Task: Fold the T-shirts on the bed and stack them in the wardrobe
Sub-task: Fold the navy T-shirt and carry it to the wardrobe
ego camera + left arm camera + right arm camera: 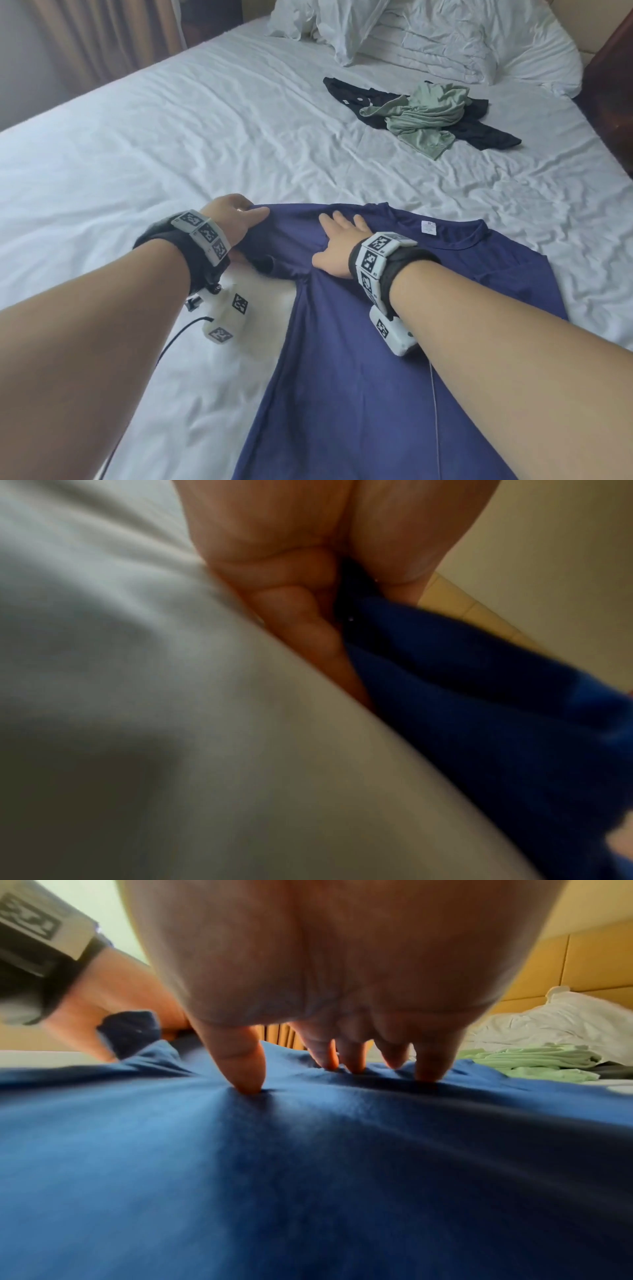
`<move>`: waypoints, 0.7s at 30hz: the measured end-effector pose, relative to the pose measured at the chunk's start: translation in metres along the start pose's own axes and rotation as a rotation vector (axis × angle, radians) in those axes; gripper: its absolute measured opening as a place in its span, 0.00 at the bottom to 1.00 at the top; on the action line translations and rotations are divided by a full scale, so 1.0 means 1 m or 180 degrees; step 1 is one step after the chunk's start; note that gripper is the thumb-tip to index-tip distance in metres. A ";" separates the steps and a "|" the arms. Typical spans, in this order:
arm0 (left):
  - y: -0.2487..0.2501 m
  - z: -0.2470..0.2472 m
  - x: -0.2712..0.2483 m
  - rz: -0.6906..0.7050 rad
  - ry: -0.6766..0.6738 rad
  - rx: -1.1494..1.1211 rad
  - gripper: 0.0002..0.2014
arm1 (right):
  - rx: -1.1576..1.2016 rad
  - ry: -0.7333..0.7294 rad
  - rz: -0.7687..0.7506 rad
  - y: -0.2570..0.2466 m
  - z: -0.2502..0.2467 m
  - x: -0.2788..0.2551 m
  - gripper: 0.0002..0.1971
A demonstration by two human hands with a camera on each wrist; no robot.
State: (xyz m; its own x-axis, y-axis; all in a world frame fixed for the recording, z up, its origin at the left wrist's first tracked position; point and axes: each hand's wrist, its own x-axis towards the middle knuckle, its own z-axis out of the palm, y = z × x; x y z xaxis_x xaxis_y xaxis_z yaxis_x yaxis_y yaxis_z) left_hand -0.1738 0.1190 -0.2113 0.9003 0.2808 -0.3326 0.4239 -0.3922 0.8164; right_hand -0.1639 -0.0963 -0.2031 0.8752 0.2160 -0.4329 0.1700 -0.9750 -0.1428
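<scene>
left hand (228,219) gripping navy t-shirt (359,359) sleeve, right hand (337,246) flat atop

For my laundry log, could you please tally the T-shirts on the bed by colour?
Navy blue T-shirt: 1
Light green T-shirt: 1
Black T-shirt: 1
Total: 3

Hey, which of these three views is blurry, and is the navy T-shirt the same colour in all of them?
Head view: sharp, evenly daylit; the navy T-shirt looks dark. Left wrist view: soft and smeared, the bed sheet shadowed, the left hand gripping the sleeve. Right wrist view: wide-angle stretch, the right hand looming large, the shirt a brighter blue, edges blurred.
</scene>
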 end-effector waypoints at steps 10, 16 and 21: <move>-0.020 -0.006 -0.017 -0.0487 -0.1049 -0.1348 0.17 | -0.0503 -0.0188 0.0359 -0.025 0.008 0.012 0.74; -0.033 0.003 -0.009 -0.0418 -0.0512 -0.1820 0.11 | -0.0618 -0.0218 0.0436 -0.031 0.010 0.017 0.77; -0.029 0.006 -0.012 -0.0398 -0.0286 -0.1979 0.10 | 0.0096 -0.0152 0.0318 -0.024 0.002 0.003 0.67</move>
State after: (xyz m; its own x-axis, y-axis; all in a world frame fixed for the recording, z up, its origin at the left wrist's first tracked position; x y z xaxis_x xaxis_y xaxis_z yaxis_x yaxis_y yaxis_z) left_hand -0.1965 0.1222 -0.2340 0.8640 0.2064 -0.4593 0.4141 0.2278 0.8813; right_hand -0.1665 -0.0719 -0.2029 0.8643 0.1207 -0.4883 0.0686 -0.9900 -0.1233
